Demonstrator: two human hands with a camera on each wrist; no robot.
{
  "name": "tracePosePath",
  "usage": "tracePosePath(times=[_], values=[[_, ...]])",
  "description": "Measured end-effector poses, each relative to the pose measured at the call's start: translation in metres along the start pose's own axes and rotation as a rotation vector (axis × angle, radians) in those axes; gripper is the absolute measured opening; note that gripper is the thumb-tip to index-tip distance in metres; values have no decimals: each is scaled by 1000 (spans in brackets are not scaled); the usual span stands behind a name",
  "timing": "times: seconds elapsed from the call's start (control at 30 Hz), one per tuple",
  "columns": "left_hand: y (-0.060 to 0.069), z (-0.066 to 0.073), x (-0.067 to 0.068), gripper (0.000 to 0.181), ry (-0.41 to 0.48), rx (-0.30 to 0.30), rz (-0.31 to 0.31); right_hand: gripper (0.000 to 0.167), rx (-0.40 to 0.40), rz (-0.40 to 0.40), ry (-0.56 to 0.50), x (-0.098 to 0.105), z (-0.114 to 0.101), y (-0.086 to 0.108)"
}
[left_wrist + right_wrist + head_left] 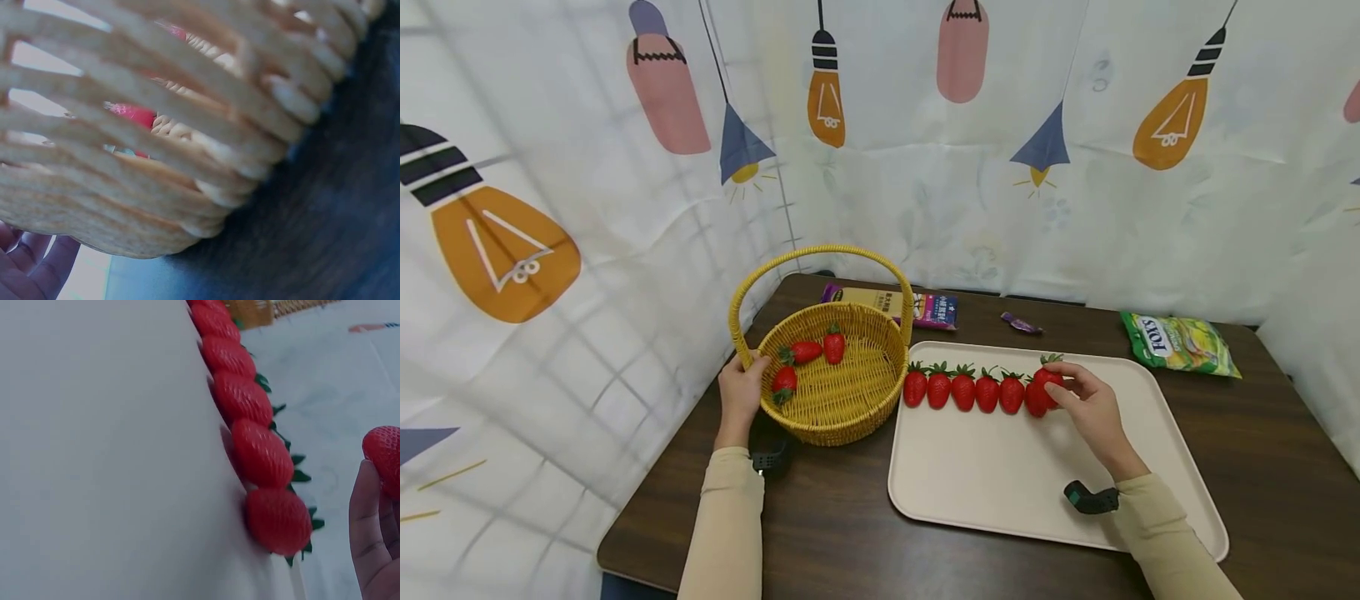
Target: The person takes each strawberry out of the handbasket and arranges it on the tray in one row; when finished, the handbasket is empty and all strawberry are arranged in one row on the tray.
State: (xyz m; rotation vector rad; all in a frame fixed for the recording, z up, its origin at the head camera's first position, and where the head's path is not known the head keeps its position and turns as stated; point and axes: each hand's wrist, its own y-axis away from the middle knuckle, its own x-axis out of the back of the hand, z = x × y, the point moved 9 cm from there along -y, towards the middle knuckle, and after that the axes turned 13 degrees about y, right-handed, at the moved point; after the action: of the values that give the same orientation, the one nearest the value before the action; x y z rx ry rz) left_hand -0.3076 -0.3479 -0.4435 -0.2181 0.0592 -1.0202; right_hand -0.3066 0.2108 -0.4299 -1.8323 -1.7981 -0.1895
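At the left of the table stands a yellow woven basket [835, 432] with a tall arched handle. Inside it lie three strawberries [806, 352] with green leaves. My left hand [741, 392] grips the basket's left rim by the foot of the handle; the left wrist view shows its fingers [37, 265] against the woven side. My right hand [1090, 412] pinches a strawberry [1048, 377] between thumb and fingers. It is held above the right end of a row of several strawberries [261, 453], which lie side by side along the far part of a pale tray [985, 475].
Behind the basket lie a gold and purple snack packet [936, 310] and a small purple wrapped sweet [1021, 323]. A green FOX'S bag [1182, 344] lies beyond the tray's far right corner. A patterned curtain [917, 208] hangs around the dark wooden table [835, 517].
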Motion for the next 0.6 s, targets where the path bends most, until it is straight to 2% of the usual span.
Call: tracePosePath(times=[0.33, 0.43, 0.6], values=[[2, 2, -1, 19, -8, 2, -13, 37, -157, 116, 9, 28, 43, -3], [2, 1, -1, 19, -16, 4, -11, 39, -221, 120, 28, 31, 53, -3], [1, -1, -1, 17, -20, 16, -5, 46, -306, 64, 32, 30, 66, 0]])
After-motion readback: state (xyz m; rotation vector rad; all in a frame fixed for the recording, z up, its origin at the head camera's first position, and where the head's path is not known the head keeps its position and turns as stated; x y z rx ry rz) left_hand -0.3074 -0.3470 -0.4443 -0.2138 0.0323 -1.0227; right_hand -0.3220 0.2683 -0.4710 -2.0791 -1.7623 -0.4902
